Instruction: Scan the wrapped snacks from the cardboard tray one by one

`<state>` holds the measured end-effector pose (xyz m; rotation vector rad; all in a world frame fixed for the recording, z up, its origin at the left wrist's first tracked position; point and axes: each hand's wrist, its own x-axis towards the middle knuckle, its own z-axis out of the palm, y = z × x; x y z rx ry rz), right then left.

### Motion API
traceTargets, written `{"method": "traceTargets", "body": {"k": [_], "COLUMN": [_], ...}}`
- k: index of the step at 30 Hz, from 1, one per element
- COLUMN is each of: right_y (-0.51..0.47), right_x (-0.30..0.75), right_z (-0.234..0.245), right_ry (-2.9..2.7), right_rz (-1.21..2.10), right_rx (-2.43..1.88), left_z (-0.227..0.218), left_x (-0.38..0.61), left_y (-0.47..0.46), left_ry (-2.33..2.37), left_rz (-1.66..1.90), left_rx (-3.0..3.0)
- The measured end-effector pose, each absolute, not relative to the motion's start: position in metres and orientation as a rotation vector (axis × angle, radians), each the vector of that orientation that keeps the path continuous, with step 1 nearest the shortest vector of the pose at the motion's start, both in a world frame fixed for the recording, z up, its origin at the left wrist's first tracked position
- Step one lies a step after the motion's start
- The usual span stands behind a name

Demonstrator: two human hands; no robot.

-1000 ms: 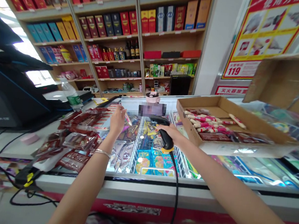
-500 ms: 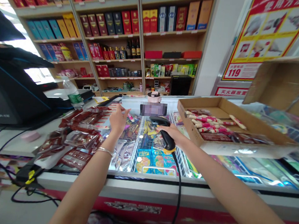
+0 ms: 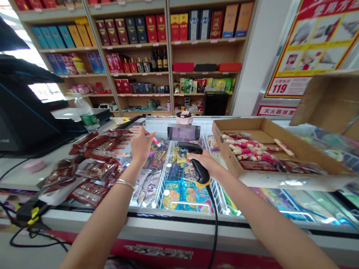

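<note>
My left hand (image 3: 141,146) is raised over the near-left corner of a chest freezer (image 3: 187,226), and a small pink-and-white sausage stick (image 3: 156,141) shows at its fingertips, apparently pinched there. My right hand (image 3: 205,159) is wrapped around the black grip of a corded handheld barcode scanner (image 3: 195,164). The scanner's head points left toward the stick, a short way from it. Its black cable (image 3: 214,234) drops past the freezer front. Packaged frozen treats (image 3: 177,193) fill the wire baskets below both hands.
Red vacuum-packed sausages (image 3: 96,165) are heaped on the counter to the left, beside a black till (image 3: 11,111) and a water bottle (image 3: 85,111). A cardboard box tray (image 3: 228,155) of sausage sticks sits on the freezer at right. Shelves of boxed liquor stand behind.
The scanner and my right hand have shifted slightly left. My left hand has barely moved, and its fingers now spread a little wider.
</note>
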<state>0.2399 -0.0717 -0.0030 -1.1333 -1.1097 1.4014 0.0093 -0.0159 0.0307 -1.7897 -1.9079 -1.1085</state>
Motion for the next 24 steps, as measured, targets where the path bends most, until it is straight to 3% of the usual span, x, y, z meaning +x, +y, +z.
{"method": "traceTargets", "body": {"k": [17, 24], "right_y": [-0.074, -0.095], "right_x": [0.234, 0.262], "right_z": [-0.001, 0.062], "right_ry": [-1.081, -1.125], "right_rz": [1.429, 1.282], "right_rx": [-1.117, -1.026], "left_z": [0.033, 0.033], "left_x": [0.014, 0.015], "left_y": [-0.019, -0.015], "left_ry": [-1.833, -1.512], "left_rz": [-1.189, -1.495], "left_rx": [-1.811, -2.068]}}
